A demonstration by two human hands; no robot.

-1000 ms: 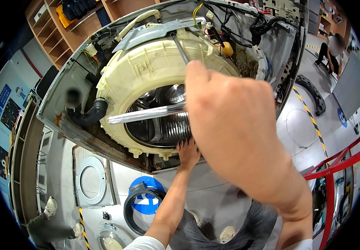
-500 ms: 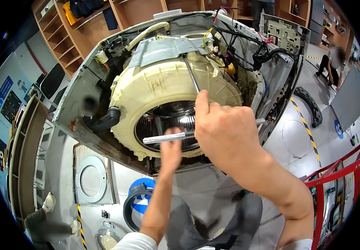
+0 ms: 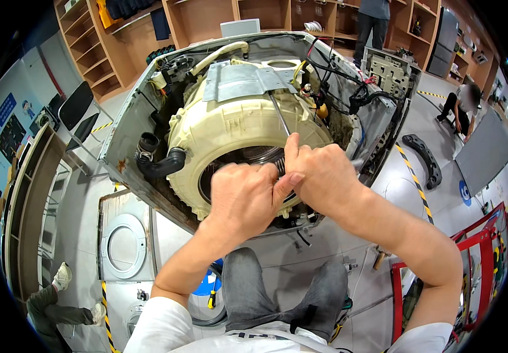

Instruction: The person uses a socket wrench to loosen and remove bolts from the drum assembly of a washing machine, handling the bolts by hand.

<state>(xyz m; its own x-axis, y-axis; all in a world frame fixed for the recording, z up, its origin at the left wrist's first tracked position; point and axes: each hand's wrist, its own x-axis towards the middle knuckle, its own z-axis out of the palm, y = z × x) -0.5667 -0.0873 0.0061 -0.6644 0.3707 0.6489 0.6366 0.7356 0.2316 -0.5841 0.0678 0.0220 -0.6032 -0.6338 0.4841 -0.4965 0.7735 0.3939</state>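
Observation:
A washing machine with its top and front off shows a cream plastic tub (image 3: 218, 123) with a grey metal plate (image 3: 233, 82) on top. A thin steel shaft (image 3: 280, 115) runs from below the plate down to my right hand (image 3: 324, 176), which is closed on its crossbar handle, index finger along the shaft. My left hand (image 3: 242, 194) is closed beside it, apparently on the same handle, which the fingers mostly hide, in front of the drum opening. A black hose (image 3: 160, 165) bends at the tub's left; wiring (image 3: 357, 97) hangs at the right.
A panel with a white ring (image 3: 122, 247), a curved black weight (image 3: 423, 159) and a red frame (image 3: 477, 247) lie around me. Chair (image 3: 80, 129), shelves (image 3: 262, 15). People: standing behind (image 3: 371, 26), crouching at right (image 3: 460, 103), legs lower left (image 3: 60, 312).
My left hand has risen from the tub's lower rim to beside my right hand, onto the handle. The view has shifted, showing the machine lower and more of the room.

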